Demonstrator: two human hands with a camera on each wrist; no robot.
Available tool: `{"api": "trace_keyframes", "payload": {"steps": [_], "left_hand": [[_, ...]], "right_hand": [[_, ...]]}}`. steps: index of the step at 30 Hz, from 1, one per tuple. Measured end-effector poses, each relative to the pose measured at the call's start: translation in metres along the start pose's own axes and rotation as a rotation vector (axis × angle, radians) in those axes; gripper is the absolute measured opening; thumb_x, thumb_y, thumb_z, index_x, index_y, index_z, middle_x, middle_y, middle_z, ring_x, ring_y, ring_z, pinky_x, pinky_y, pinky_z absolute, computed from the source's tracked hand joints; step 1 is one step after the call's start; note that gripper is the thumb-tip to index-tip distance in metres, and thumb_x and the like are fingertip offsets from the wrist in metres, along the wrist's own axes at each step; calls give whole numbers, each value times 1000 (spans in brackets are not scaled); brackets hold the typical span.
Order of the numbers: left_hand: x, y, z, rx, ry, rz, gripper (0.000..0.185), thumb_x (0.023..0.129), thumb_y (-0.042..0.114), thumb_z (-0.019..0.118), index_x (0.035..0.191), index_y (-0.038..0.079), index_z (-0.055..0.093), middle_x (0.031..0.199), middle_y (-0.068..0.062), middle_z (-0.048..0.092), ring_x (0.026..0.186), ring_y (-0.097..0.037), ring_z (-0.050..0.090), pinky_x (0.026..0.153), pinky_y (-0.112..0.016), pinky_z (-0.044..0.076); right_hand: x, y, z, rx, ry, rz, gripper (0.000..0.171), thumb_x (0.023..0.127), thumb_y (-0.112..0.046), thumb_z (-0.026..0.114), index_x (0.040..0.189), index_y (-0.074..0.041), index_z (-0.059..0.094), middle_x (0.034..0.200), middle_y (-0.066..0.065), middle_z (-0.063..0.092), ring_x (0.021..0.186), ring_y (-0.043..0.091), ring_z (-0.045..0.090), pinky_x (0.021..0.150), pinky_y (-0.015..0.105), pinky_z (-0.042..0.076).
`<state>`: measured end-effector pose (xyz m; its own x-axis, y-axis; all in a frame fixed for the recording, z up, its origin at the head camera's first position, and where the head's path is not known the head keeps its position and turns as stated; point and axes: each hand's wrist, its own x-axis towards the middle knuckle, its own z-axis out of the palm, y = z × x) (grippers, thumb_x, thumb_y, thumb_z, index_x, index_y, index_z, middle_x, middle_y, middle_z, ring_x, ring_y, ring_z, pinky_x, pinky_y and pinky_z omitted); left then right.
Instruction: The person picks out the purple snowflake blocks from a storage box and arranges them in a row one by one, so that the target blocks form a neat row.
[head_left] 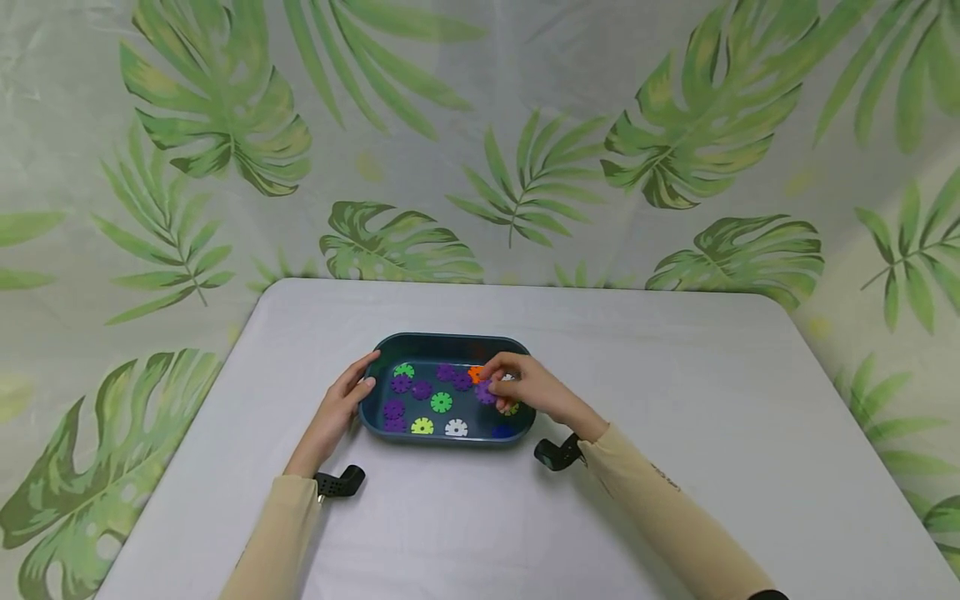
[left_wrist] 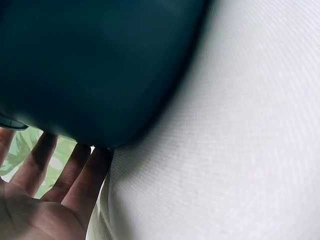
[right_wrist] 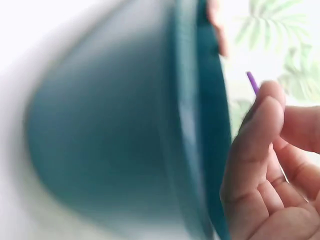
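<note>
A dark teal tray [head_left: 480, 442] sits on the table with several notched plastic discs in it, purple, green, yellow, white, orange and blue. Thumb and fingertips of my right hand [head_left: 534, 388] pinch a purple disc [head_left: 485, 392] over the tray's right part. Only a thin edge of this purple disc [right_wrist: 252, 82] shows in the right wrist view. My left hand [head_left: 335, 417] rests against the tray's left end, its fingers fairly straight along the outer wall. From the left wrist, those fingers [left_wrist: 82, 185] reach the underside of the tray wall.
The white-covered table [head_left: 660, 367] spreads around the tray. Behind it hangs a cloth printed with green leaves [head_left: 397, 242]. Black wrist cameras [head_left: 557, 455] stick out near both wrists, close to the tray's front side.
</note>
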<state>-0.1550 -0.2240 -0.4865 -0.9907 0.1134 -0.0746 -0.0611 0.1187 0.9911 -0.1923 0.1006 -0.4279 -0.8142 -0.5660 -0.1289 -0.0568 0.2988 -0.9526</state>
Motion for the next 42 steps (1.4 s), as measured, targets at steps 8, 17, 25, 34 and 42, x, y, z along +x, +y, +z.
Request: {"api": "trace_keyframes", "payload": {"steps": [8, 17, 25, 34, 42], "left_hand": [[-12, 25, 5, 11, -24, 6, 49, 103, 17, 43, 150, 11, 31, 157, -13, 15, 143, -36, 9, 107, -62, 15], [-13, 27, 6, 13, -20, -6, 49, 103, 18, 43, 150, 12, 31, 157, -12, 16, 143, -35, 10, 107, -61, 16], [-13, 27, 6, 16, -12, -9, 49, 103, 20, 44, 150, 13, 32, 157, -11, 17, 143, -34, 11, 108, -61, 16], [-13, 27, 6, 13, -5, -6, 49, 103, 19, 44, 150, 13, 33, 157, -10, 17, 143, -33, 11, 109, -59, 16], [-13, 27, 7, 10, -9, 2, 48, 103, 18, 44, 150, 12, 32, 157, -11, 17, 143, -33, 11, 109, -58, 17]], "right_hand": [[-26, 31, -60, 23, 260, 88, 23, 95, -3, 51, 113, 12, 55, 89, 14, 59, 65, 15, 57, 64, 31, 54], [-42, 77, -84, -142, 335, 276, 20, 94, 1, 47, 108, 12, 56, 83, 14, 61, 60, 13, 60, 57, 26, 52], [-41, 68, -79, -298, 370, 222, 17, 94, -1, 49, 106, 8, 59, 90, 17, 60, 58, 15, 62, 55, 29, 53], [-17, 11, -50, 43, 227, 46, 29, 98, -10, 49, 120, 10, 52, 115, 29, 51, 75, 25, 61, 68, 32, 55], [21, -12, -16, 132, 39, 79, 34, 99, -10, 48, 128, 8, 49, 129, 29, 49, 92, 41, 59, 76, 38, 54]]}}
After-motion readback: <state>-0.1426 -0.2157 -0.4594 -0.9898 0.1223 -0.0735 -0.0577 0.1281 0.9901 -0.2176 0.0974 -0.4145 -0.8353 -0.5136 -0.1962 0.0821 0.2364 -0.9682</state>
